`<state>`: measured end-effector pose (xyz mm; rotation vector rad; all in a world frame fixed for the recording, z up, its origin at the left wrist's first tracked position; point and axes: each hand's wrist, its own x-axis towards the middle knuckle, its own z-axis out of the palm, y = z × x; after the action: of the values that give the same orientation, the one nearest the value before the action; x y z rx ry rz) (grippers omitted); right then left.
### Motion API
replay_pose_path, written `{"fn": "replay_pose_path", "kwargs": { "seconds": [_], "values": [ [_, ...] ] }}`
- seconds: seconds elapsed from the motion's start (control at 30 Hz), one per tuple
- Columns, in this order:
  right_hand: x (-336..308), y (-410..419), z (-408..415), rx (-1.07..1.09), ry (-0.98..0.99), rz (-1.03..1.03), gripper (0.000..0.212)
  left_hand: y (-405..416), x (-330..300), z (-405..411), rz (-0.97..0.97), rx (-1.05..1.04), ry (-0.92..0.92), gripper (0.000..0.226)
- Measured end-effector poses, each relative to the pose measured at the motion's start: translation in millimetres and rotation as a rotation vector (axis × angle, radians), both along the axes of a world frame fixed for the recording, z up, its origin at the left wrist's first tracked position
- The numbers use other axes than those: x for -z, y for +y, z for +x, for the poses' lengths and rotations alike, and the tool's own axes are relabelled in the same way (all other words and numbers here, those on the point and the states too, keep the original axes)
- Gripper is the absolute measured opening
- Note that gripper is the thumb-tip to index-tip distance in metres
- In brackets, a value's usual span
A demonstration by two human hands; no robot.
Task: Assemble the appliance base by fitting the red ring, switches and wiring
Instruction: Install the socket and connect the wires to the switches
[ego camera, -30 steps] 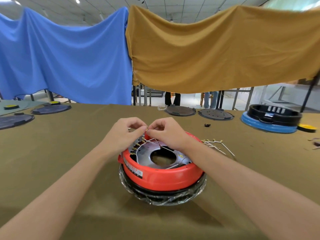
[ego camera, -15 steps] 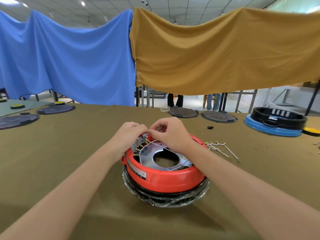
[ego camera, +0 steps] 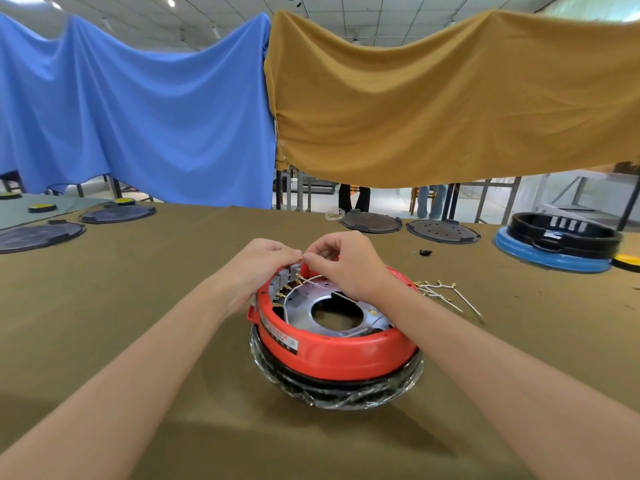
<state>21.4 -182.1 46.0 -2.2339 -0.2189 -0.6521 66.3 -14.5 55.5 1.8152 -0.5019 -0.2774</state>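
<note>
The red ring sits on a black base wrapped in clear plastic in the middle of the table. Inside it lies a silver metal plate with a round hole. Grey switches with brass terminals line the ring's far left inner wall. My left hand and my right hand meet over the far rim, fingertips pinching the end of a thin white wire that runs across the plate. What lies under the fingertips is hidden.
A bundle of loose white wires lies right of the ring. A small black part sits behind it. Dark round lids and a black ring on a blue base stand farther off. Blue and tan cloths hang behind.
Both hands stay at the ring's far rim, fingertips still pinched together; the wire now stretches across the plate. The camera has tilted slightly.
</note>
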Motion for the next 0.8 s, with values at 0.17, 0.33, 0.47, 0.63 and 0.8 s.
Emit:
{"fn": "replay_pose_path", "kwargs": {
  "seconds": [0.17,0.33,0.47,0.63,0.8],
  "values": [
    [0.0,1.4,-0.9,-0.004,-0.001,-0.013,0.008,1.3,5.5,-1.3,-0.047,-0.014,0.004,0.032],
    [-1.4,2.8,-3.3,-0.014,-0.049,-0.001,0.003,1.2,2.8,1.8,-0.084,0.009,0.01,0.03],
    [-1.9,3.4,-4.9,0.021,-0.119,-0.038,0.008,0.2,0.8,1.8,-0.116,0.05,0.031,0.027],
    [-3.1,4.5,-5.7,0.053,-0.154,-0.087,0.005,-0.4,0.8,5.4,-0.101,0.055,0.034,0.031],
    [-3.6,4.2,-6.4,0.069,-0.163,-0.09,0.004,-0.4,1.4,5.2,-0.097,0.077,0.05,0.026]
  ]
}}
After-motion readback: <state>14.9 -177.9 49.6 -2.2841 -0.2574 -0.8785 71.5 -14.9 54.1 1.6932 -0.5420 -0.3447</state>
